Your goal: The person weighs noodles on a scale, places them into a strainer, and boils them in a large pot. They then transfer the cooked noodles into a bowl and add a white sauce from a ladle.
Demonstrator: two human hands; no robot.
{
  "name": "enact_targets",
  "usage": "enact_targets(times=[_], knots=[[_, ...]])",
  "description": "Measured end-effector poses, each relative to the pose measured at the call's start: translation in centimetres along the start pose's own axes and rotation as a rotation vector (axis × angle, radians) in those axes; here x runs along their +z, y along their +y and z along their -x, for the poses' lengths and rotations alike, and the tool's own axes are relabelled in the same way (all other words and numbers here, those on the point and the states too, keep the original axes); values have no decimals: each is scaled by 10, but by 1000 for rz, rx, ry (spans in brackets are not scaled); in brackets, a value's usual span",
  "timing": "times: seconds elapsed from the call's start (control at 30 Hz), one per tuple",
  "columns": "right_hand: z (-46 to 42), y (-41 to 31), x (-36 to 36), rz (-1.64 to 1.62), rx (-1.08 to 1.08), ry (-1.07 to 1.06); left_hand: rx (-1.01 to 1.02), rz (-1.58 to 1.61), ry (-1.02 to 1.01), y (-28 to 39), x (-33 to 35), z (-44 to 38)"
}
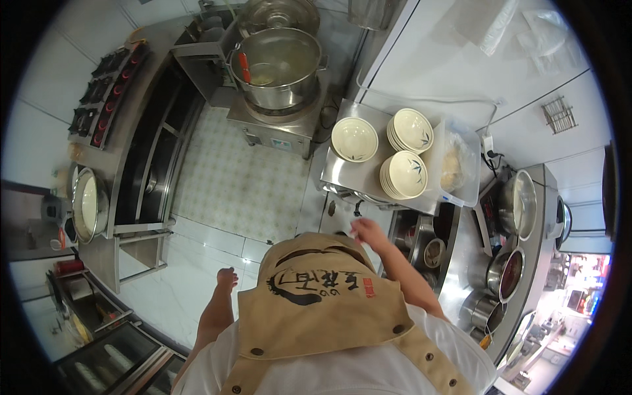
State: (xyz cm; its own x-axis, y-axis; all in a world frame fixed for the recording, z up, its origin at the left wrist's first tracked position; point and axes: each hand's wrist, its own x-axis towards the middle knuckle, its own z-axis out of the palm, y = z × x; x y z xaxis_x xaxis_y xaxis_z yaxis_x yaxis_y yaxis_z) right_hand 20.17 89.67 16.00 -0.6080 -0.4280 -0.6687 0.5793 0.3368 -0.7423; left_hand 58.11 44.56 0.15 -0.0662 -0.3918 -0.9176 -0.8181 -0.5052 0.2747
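Observation:
My left hand point(227, 278) hangs at my side over the white floor tiles, fingers loosely curled and nothing seen in it. In front of my apron point(321, 306), my right hand point(368, 233) is raised, slightly blurred, and appears to hold nothing. It is nearest the front edge of a steel table point(345, 173). On that table are one cream bowl point(354, 139) and two stacks of similar bowls, a rear stack point(411, 130) and a front stack point(404, 175). A clear plastic bin point(461, 163) beside them holds something bagged.
Ahead, a large steel pot point(276, 69) with a red-handled strainer point(244, 68) stands on a low stove point(276, 131). Along the left counter are a burner range point(103, 98) and a steel basin point(90, 205). Several pots, including a steel pot point(506, 274), line the right counter.

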Motion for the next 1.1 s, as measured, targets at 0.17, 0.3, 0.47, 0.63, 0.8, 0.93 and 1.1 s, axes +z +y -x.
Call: enact_targets(times=[0.17,0.3,0.47,0.63,0.8,0.93,1.1], knots=[[-150,-40,3,-568,36,234,57,-129,-73,8,-9,-8],[-232,-54,-5,-904,104,439,200,-191,-224,60,-9,-39],[-286,-48,-21,-738,-119,593,452,-199,-283,227,77,7],[-279,-90,-10,-174,-151,577,821,-328,-535,346,134,-3],[-233,-234,89,-90,-77,98,552,82,-756,487,162,92],[-256,-294,153,43,-94,-232,496,427,-861,513,124,85],[-314,-346,204,-15,-84,-435,615,563,-721,527,46,85]])
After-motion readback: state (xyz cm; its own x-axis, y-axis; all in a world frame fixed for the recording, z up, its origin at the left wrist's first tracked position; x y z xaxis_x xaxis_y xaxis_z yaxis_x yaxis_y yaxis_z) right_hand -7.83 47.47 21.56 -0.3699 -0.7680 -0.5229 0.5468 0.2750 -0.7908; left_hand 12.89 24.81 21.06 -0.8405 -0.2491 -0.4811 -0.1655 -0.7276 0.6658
